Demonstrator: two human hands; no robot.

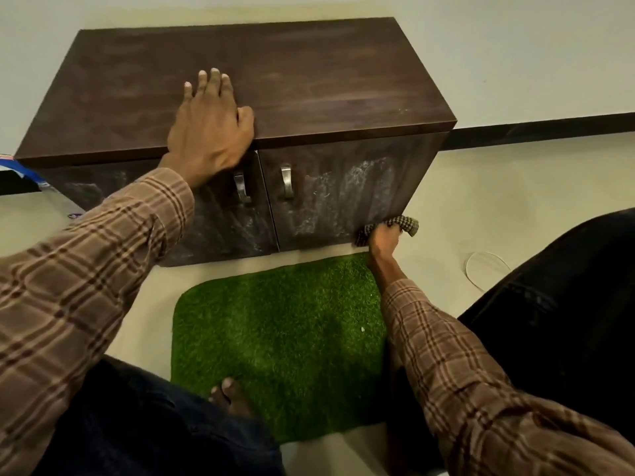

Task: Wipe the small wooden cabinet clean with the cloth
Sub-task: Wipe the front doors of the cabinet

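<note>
Checked cloth (pixel 405 225) gripped by R hand (pixel 384 239), L hand (pixel 209 127) flat on cabinet (pixel 309 84)

matt wood cabinet (pixel 309 91), woven cloth (pixel 407 225), metal handles (pixel 286 182).

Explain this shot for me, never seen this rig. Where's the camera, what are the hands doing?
There is no robot. A person wears one camera on the head, looking down at their own arms. The left hand lies flat on top of a small wooden cabinet, steadying it. The right hand grips a checked cloth at the lower right corner of the right door, which shows whitish smears. A green mat lies on the floor in front, with a bare foot on it.
</note>
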